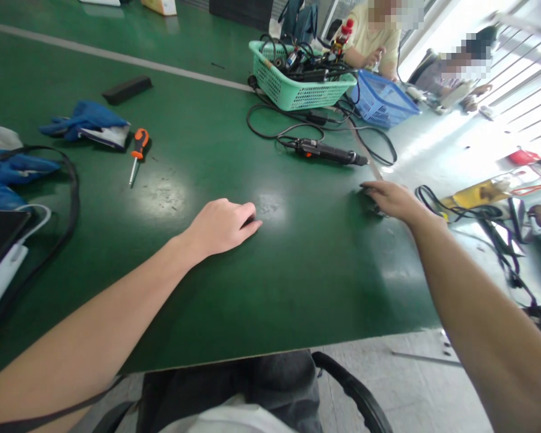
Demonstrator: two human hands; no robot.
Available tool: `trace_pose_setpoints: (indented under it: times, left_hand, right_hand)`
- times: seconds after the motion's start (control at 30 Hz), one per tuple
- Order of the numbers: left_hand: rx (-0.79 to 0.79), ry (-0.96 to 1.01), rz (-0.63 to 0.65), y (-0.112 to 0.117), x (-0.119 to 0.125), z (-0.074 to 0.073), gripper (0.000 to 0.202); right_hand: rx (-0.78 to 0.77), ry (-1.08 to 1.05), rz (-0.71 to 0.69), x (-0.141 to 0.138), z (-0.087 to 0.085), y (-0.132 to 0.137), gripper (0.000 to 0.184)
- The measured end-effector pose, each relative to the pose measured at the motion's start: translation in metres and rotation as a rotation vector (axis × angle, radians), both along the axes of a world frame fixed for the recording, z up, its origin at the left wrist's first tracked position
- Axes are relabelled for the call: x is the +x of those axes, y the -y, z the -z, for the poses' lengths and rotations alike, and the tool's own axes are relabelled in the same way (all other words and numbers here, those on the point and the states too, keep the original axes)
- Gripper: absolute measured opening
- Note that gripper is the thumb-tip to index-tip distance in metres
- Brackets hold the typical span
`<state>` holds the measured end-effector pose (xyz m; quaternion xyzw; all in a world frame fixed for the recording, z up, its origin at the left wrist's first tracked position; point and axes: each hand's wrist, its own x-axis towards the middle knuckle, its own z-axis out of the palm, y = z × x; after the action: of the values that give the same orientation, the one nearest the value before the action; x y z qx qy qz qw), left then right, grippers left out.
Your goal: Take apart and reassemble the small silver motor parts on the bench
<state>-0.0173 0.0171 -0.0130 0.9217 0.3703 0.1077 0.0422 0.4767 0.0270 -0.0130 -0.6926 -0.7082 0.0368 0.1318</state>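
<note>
My left hand point(223, 226) rests on the green table, its fingers curled under and the thumb held out along the surface. I see nothing in it. Farther right, my right hand point(390, 199) reaches over the tabletop, slightly blurred. Its fingers are bent over something small, dark and partly shiny point(379, 210), mostly hidden beneath them. Just beyond that hand lies a black electric screwdriver point(329, 151) with its cord, apart from the fingers. An orange and black hand screwdriver point(139, 144) lies to the upper left of my left hand.
A green basket point(293, 96) of cables and a blue basket point(383, 99) stand at the back. Blue gloves point(90, 117), a black bar point(127, 90) and a dark-screened device point(2, 240) lie left. A yellow bottle point(473, 192) and cables lie right. Other people sit nearby.
</note>
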Motion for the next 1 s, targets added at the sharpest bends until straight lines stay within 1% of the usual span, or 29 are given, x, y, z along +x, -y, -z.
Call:
trace_pose_setpoints:
  times: [0.07,0.13,0.2,0.3,0.4,0.53,0.67,0.73,0.77,0.8,0.87,0.93,1.0]
  left_hand:
    - [0.001,-0.002,0.0,0.001,0.0,-0.001,0.037]
    - [0.0,-0.003,-0.004,0.001,-0.001,-0.002,0.037]
    - [0.0,-0.004,-0.005,0.001,-0.002,-0.001,0.037]
    - [0.001,-0.006,-0.009,0.001,-0.002,0.0,0.037]
    - [0.012,-0.013,-0.015,0.004,0.0,0.001,0.035]
    - [0.02,-0.001,-0.06,0.008,0.004,0.001,0.028]
    - [0.056,0.016,-0.197,0.01,0.005,0.001,0.032]
    - [0.056,0.027,-0.268,0.009,0.005,0.001,0.035]
    - [0.049,0.031,-0.292,0.009,0.004,0.001,0.035]
    - [0.041,0.032,-0.308,0.009,0.003,0.0,0.036]
    - [0.031,0.029,-0.318,0.009,0.003,-0.001,0.037]
    - [0.034,0.03,-0.319,0.008,0.003,-0.001,0.037]
    - [0.034,0.036,-0.32,0.008,0.004,0.0,0.037]
  right_hand:
    - [0.037,-0.001,0.066,0.005,0.007,0.024,0.033]
    - [0.101,-0.009,0.115,0.0,0.016,0.044,0.036]
    - [0.179,-0.016,0.14,-0.014,0.025,0.057,0.038]
    - [0.265,-0.009,0.142,-0.047,0.033,0.064,0.039]
    - [0.289,-0.004,0.108,-0.096,0.032,0.058,0.039]
    - [0.313,-0.075,-0.035,-0.184,0.029,0.041,0.038]
    - [0.339,-0.151,-0.146,-0.276,0.031,0.035,0.037]
    - [0.321,-0.182,-0.187,-0.311,0.032,0.037,0.036]
    - [0.308,-0.193,-0.193,-0.324,0.031,0.038,0.035]
    - [0.293,-0.199,-0.196,-0.334,0.03,0.04,0.035]
    - [0.262,-0.212,-0.186,-0.344,0.027,0.041,0.035]
    - [0.244,-0.231,-0.186,-0.343,0.022,0.04,0.037]
    - [0.262,-0.25,-0.211,-0.334,0.018,0.039,0.041]
